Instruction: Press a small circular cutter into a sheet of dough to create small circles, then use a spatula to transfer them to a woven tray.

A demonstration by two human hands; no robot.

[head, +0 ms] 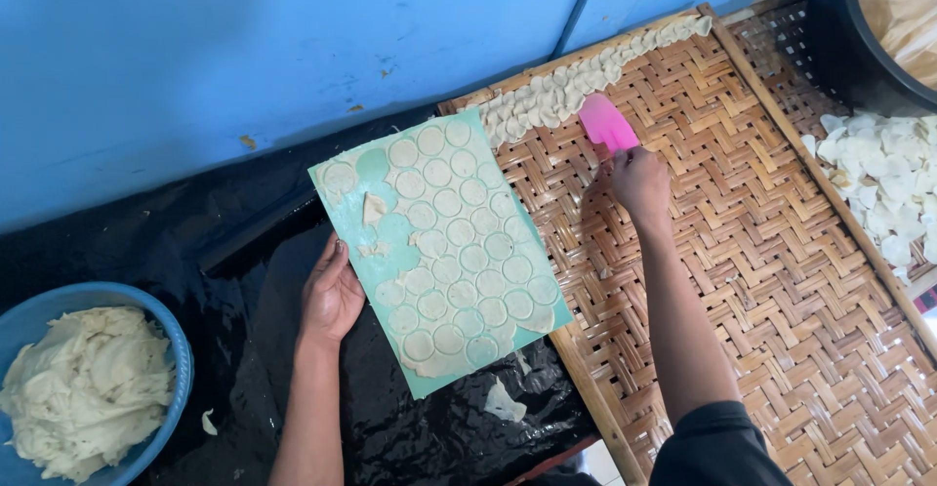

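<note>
Fingers of the right hand (639, 179) are closed round the handle of a pink spatula (606, 122), its blade resting on the woven bamboo tray (761, 252) just below a row of pale dough discs (576, 81) laid overlapping along the tray's far edge. The left hand (332, 296) lies mostly flat, fingers extended and pressed against the near edge of a green cutting mat (386, 242); it steadies the mat rather than gripping it, though the fingertips are partly hidden under the edge.

By the look of it, the step in hand is moving cut discs from mat to tray and lining them up. The next move seems to call for a shallow, careful slide of the blade under a disc, since the rounds look thin and soft and could tear or fold.

The mat sits tilted across the tray's wooden frame and the black plastic sheet (195, 252) covering the surface. It is filled with closely packed circles of thin dough; a few spots near its upper left are bare, with small scraps of trimmings lying there.

Further out, a blue bowl (181, 354) of lumpy dough stands at the left, and a second tray (781, 57) at the right carries a heap of white discs (883, 179).
</note>
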